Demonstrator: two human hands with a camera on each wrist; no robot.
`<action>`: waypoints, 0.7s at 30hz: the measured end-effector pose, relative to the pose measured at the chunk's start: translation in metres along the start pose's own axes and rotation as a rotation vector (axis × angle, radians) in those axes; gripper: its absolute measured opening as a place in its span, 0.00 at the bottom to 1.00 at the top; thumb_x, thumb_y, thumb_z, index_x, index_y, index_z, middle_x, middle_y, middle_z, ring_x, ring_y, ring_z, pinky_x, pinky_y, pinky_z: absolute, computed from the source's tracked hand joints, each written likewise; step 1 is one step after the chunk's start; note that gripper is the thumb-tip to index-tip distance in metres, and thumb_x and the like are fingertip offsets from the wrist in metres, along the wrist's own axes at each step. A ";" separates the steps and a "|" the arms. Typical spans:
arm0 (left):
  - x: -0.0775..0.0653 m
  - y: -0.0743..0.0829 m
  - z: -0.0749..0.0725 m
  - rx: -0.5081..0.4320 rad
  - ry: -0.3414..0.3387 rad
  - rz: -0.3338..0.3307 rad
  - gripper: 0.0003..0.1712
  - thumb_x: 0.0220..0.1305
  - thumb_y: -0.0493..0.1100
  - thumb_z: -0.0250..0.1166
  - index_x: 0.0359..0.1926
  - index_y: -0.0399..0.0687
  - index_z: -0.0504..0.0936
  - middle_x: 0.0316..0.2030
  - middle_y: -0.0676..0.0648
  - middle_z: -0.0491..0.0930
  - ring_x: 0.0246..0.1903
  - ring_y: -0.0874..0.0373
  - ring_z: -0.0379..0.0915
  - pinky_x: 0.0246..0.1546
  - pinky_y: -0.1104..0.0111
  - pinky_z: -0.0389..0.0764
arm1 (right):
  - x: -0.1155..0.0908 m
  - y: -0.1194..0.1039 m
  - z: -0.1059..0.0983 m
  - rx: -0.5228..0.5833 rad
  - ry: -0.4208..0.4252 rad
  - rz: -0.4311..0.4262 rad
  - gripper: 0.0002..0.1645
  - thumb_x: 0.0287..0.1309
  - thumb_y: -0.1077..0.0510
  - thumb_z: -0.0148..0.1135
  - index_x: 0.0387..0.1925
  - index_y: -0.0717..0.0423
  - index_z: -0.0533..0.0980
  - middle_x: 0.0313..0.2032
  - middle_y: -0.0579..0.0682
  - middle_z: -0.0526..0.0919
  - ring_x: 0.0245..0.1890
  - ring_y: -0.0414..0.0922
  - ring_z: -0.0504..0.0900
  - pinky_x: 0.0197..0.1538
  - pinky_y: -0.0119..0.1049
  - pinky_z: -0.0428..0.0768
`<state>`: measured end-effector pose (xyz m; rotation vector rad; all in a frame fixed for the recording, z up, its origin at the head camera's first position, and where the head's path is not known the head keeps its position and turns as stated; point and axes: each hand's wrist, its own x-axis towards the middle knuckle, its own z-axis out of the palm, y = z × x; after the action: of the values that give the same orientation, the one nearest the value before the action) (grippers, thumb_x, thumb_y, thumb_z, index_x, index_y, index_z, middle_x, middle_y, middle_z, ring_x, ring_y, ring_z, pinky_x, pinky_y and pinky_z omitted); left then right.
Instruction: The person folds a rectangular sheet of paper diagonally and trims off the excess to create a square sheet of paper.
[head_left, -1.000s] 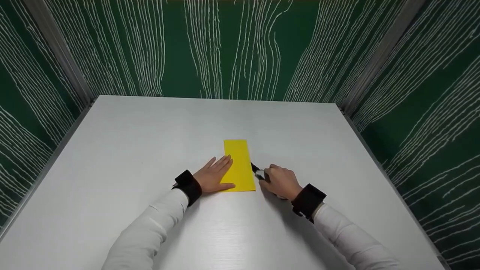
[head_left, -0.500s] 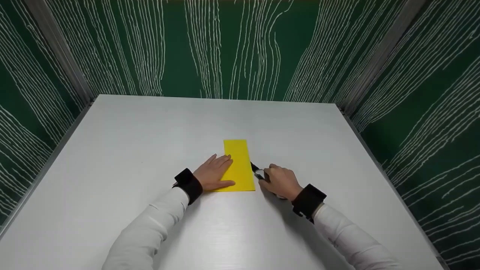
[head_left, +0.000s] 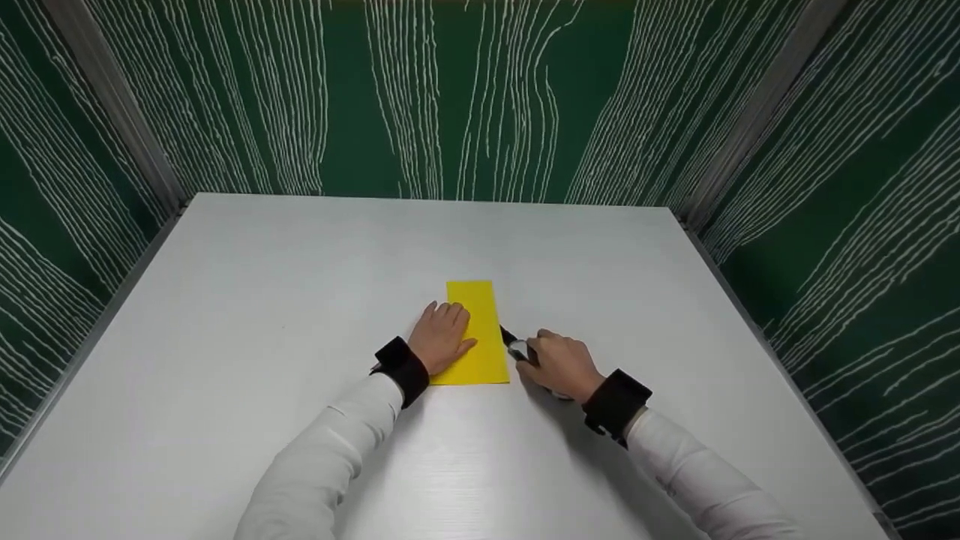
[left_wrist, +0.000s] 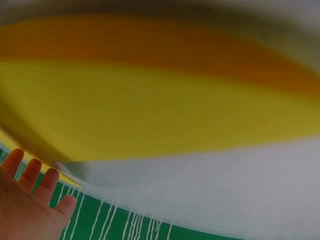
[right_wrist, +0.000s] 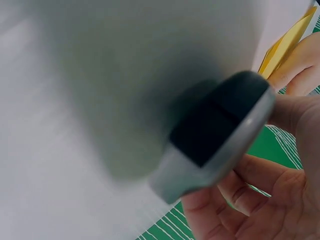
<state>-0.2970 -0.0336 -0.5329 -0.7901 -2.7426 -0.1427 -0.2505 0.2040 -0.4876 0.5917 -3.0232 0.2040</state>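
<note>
A folded sheet of yellow paper [head_left: 480, 337] lies upright on the white table in the head view. My left hand [head_left: 441, 335] rests on its left half, fingers close together and the thumb pointing right. In the left wrist view, the fingertips of my left hand [left_wrist: 37, 195] meet the paper's edge. My right hand [head_left: 562, 361] grips a knife [head_left: 519, 348] with a grey-and-black handle. Its dark blade reaches the paper's right edge, where the tip is hidden. Close up in the right wrist view, the knife's rounded handle end [right_wrist: 220, 130] sits in my fingers.
The white table [head_left: 300, 262] spreads around the paper. Green walls [head_left: 510, 97] with white wavy lines enclose it at the back and sides, with grey posts [head_left: 742, 127] at the corners. Black bands [head_left: 619, 405] circle both wrists.
My left hand has shifted right and slightly away from me over the paper, its fingers and thumb drawn closer together. My right hand and the knife stay in place.
</note>
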 end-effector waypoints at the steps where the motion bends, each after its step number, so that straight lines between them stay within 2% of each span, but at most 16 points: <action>1: 0.000 -0.001 0.001 -0.008 -0.009 -0.003 0.28 0.77 0.59 0.55 0.61 0.39 0.72 0.60 0.38 0.76 0.63 0.43 0.72 0.71 0.50 0.70 | 0.000 0.000 0.000 0.001 -0.005 0.003 0.16 0.62 0.48 0.70 0.28 0.56 0.80 0.25 0.49 0.75 0.21 0.41 0.69 0.24 0.33 0.65; 3: 0.000 -0.002 0.001 -0.035 -0.042 -0.010 0.31 0.78 0.59 0.53 0.67 0.39 0.70 0.67 0.38 0.73 0.69 0.43 0.68 0.74 0.49 0.66 | 0.000 -0.001 -0.001 0.001 -0.009 0.006 0.16 0.62 0.48 0.70 0.27 0.56 0.80 0.25 0.49 0.75 0.21 0.41 0.69 0.24 0.33 0.66; 7: 0.000 -0.006 -0.001 -0.106 -0.163 -0.030 0.40 0.80 0.59 0.48 0.79 0.38 0.57 0.79 0.39 0.58 0.79 0.45 0.55 0.81 0.50 0.55 | 0.000 -0.002 -0.001 0.007 -0.013 0.001 0.16 0.61 0.48 0.70 0.26 0.55 0.80 0.25 0.49 0.75 0.21 0.41 0.69 0.24 0.33 0.66; 13: 0.002 -0.011 -0.007 -0.167 -0.308 -0.045 0.42 0.81 0.61 0.44 0.82 0.40 0.48 0.83 0.42 0.47 0.83 0.50 0.44 0.84 0.52 0.45 | -0.002 -0.002 -0.002 0.003 0.000 -0.021 0.17 0.61 0.48 0.70 0.25 0.54 0.78 0.24 0.48 0.74 0.21 0.41 0.69 0.24 0.33 0.66; 16: 0.002 -0.013 -0.009 -0.177 -0.350 -0.040 0.43 0.81 0.62 0.42 0.82 0.40 0.45 0.83 0.42 0.45 0.84 0.51 0.41 0.84 0.53 0.42 | -0.003 -0.001 -0.001 -0.002 0.006 -0.028 0.17 0.61 0.48 0.70 0.24 0.54 0.77 0.24 0.47 0.73 0.20 0.41 0.68 0.24 0.33 0.65; 21: 0.000 -0.014 -0.010 -0.181 -0.364 -0.015 0.43 0.81 0.62 0.42 0.82 0.40 0.45 0.83 0.42 0.45 0.84 0.50 0.41 0.84 0.53 0.43 | -0.008 -0.002 -0.001 0.010 0.005 -0.031 0.18 0.61 0.47 0.70 0.24 0.53 0.77 0.24 0.47 0.72 0.20 0.40 0.68 0.24 0.33 0.65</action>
<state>-0.3023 -0.0473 -0.5234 -0.9215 -3.1122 -0.2781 -0.2428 0.2054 -0.4868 0.6371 -3.0082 0.2193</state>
